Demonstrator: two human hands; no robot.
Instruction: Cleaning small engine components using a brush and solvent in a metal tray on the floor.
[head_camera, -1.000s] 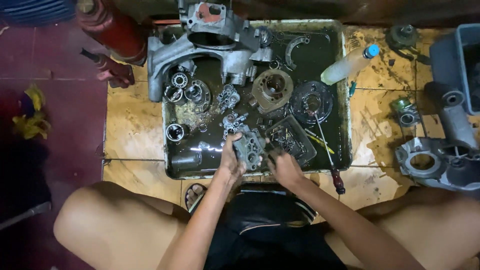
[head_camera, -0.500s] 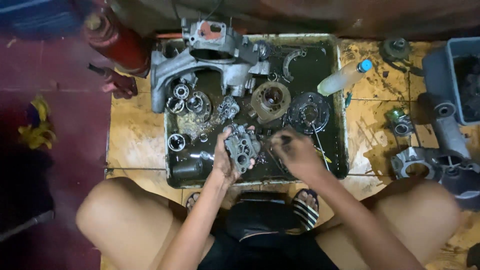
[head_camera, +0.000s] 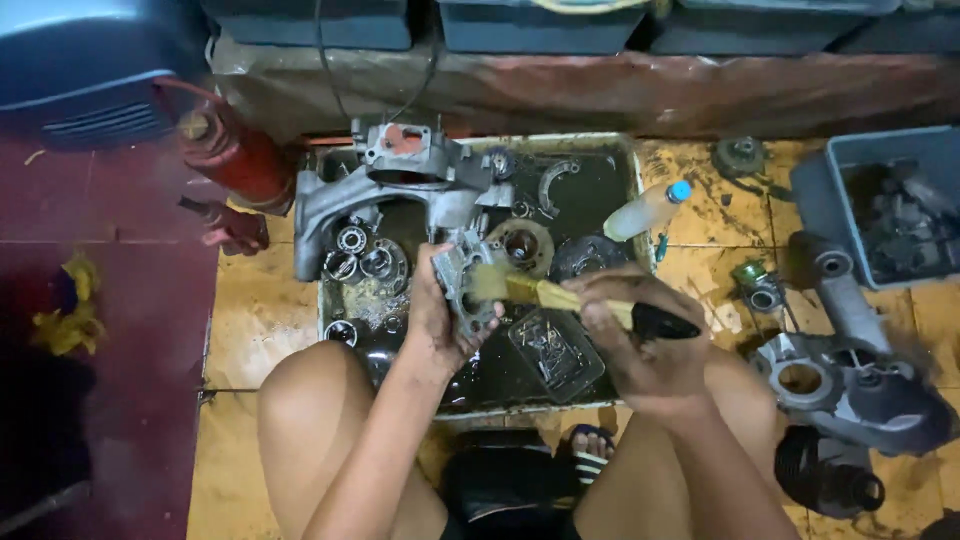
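My left hand (head_camera: 436, 322) grips a grey metal engine part (head_camera: 465, 283) and holds it up over a shallow tray (head_camera: 632, 190) of dark oily liquid. My right hand (head_camera: 640, 345) holds a paintbrush (head_camera: 560, 295) with a yellow and black handle. Its bristles touch the engine part. Both hands are dark with oil. My bare knees frame the near side of the tray.
A large grey engine casing (head_camera: 400, 185), bearings (head_camera: 350, 240) and gears lie in the tray. A clear plastic bottle (head_camera: 648, 210) rests on its right rim. Right of it sit another grey casing (head_camera: 850, 385) and a blue bin (head_camera: 885, 205). A red cylinder (head_camera: 225, 150) stands left.
I have lifted the engine part higher above the tray. My right hand has picked up the brush and brought it to the part. The view has moved closer.
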